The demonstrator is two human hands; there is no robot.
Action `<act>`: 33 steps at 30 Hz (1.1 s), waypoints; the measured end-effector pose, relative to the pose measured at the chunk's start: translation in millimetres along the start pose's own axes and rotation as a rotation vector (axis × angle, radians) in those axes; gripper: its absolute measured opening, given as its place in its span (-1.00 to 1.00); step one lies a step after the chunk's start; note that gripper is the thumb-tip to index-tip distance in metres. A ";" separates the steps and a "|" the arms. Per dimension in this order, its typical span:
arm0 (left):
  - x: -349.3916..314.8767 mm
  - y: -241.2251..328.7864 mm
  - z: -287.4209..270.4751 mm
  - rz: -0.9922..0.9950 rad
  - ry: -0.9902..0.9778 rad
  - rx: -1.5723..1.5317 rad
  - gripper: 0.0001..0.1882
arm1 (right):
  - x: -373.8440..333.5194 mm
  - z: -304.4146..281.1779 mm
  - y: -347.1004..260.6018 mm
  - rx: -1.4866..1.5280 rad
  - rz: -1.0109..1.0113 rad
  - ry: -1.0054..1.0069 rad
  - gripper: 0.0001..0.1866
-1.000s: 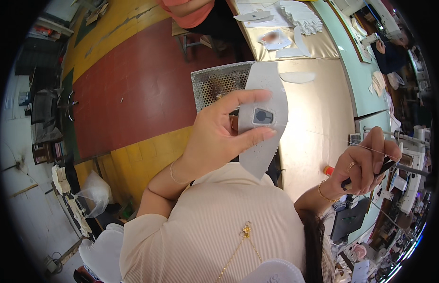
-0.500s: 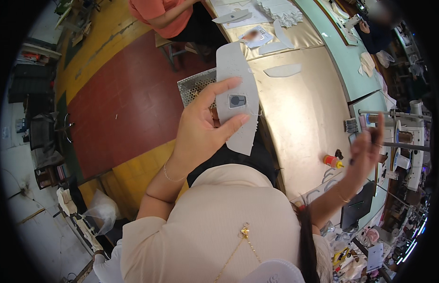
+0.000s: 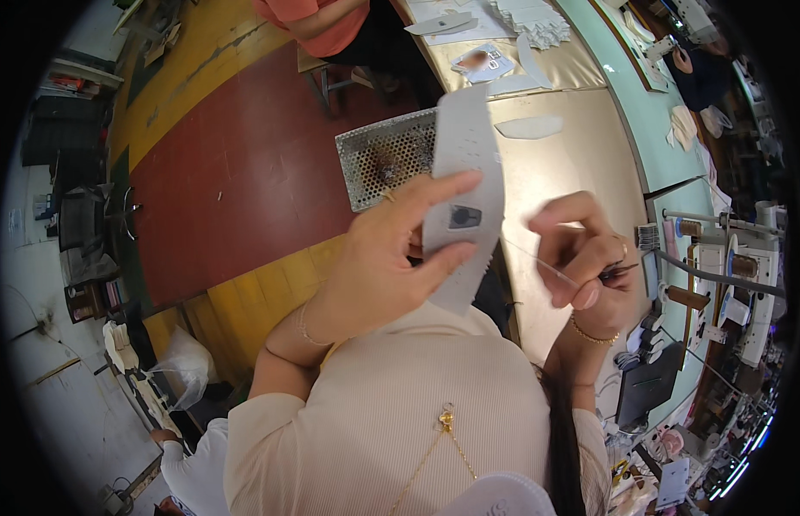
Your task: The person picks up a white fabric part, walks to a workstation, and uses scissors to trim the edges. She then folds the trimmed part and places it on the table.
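My left hand (image 3: 387,249) grips a long grey panel (image 3: 465,163) with curved ends, held upright in front of my chest. The thumb and fingers pinch it on either side of a small dark patch (image 3: 465,217). Loose bits fringe its right edge. To the right of the panel, my right hand (image 3: 589,262) is closed, its fingers curled and partly blurred. A thin pale thread (image 3: 538,261) runs from near the panel's edge into these fingers. A slim dark object (image 3: 619,271) sticks out of the same hand; its kind cannot be made out.
Behind the panel stands a perforated metal box (image 3: 378,163) with a scorched patch. The gold-covered table (image 3: 589,155) carries another grey panel (image 3: 529,128), a printed card (image 3: 482,63) and stacked white pieces (image 3: 529,21). Thread spools (image 3: 744,265) stand right. A person in orange (image 3: 314,17) sits ahead.
My right hand has come in from the far right to beside the panel, and its fingers have curled. The left hand and panel have shifted slightly right and lower.
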State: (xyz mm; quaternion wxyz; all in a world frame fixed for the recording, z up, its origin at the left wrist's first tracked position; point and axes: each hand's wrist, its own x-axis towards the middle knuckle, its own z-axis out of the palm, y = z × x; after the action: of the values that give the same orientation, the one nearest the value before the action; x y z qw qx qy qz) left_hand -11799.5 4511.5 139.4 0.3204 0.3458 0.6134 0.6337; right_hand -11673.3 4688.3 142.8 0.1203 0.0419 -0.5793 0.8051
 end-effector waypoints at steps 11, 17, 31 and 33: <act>-15.3 2.3 -21.6 -0.117 0.090 -0.237 -0.45 | -47.3 -108.8 -68.7 0.020 -0.397 0.270 -0.71; -9.8 7.5 -15.0 -0.092 0.021 -0.181 -0.43 | -36.9 -98.5 11.2 -1.611 0.254 0.720 -0.76; -8.7 15.2 -6.2 -0.068 -0.119 0.075 -0.40 | 19.2 21.6 7.2 -0.811 -0.127 0.269 -0.69; -10.0 17.0 -5.9 -0.075 -0.119 0.118 -0.40 | 21.6 22.1 11.8 -0.839 -0.146 0.266 -0.70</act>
State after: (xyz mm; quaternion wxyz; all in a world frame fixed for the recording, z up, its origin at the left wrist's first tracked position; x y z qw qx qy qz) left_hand -11798.5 4499.1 155.9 0.3586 0.3779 0.6421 0.5625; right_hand -11698.7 4667.1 143.6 0.2571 -0.0736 -0.8309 0.4880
